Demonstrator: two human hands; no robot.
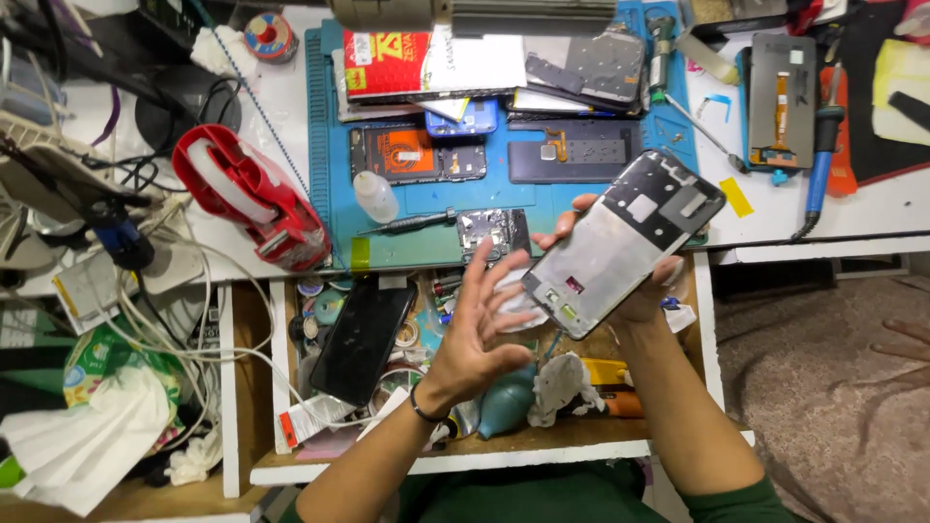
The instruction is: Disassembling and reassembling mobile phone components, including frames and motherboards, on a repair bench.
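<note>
Cluttered repair desk (291, 107) w/ a blue work mat (426, 199) fills the top of my view, and below it an open wooden drawer (484, 447) packed w/ small parts. Both hands hover over that drawer, just in front of the mat edge. My right hand (644, 291) has hold of a silver phone mid-frame (625, 242), fingers closed round it from behind and underneath; I see fingertips poking out at its upper left edge and lower right side. Frame's long axis runs diagonal, lower-left to upper-right, w/ the upper end reaching over the mat and the lower end pointing toward my left hand. My left hand (480, 334) is spread wide, fingers fanned, palm facing the frame; it grips nothing firmly as far as I can tell, though a white wad of tissue or cloth (513, 295) sits betw. its fingertips and the frame's lower-left corner, touching or nearly so. So the frame lies to the right of the left hand, very near, and the left is the free one closest to that lower corner. On the mat, well apart: a small clear bottle (375, 196), a screwdriver (407, 224), several opened phones. Red tape dispenser (254, 199) sits left of the mat; a dark phone (361, 339) lies in the drawer, left of my left wrist.
</note>
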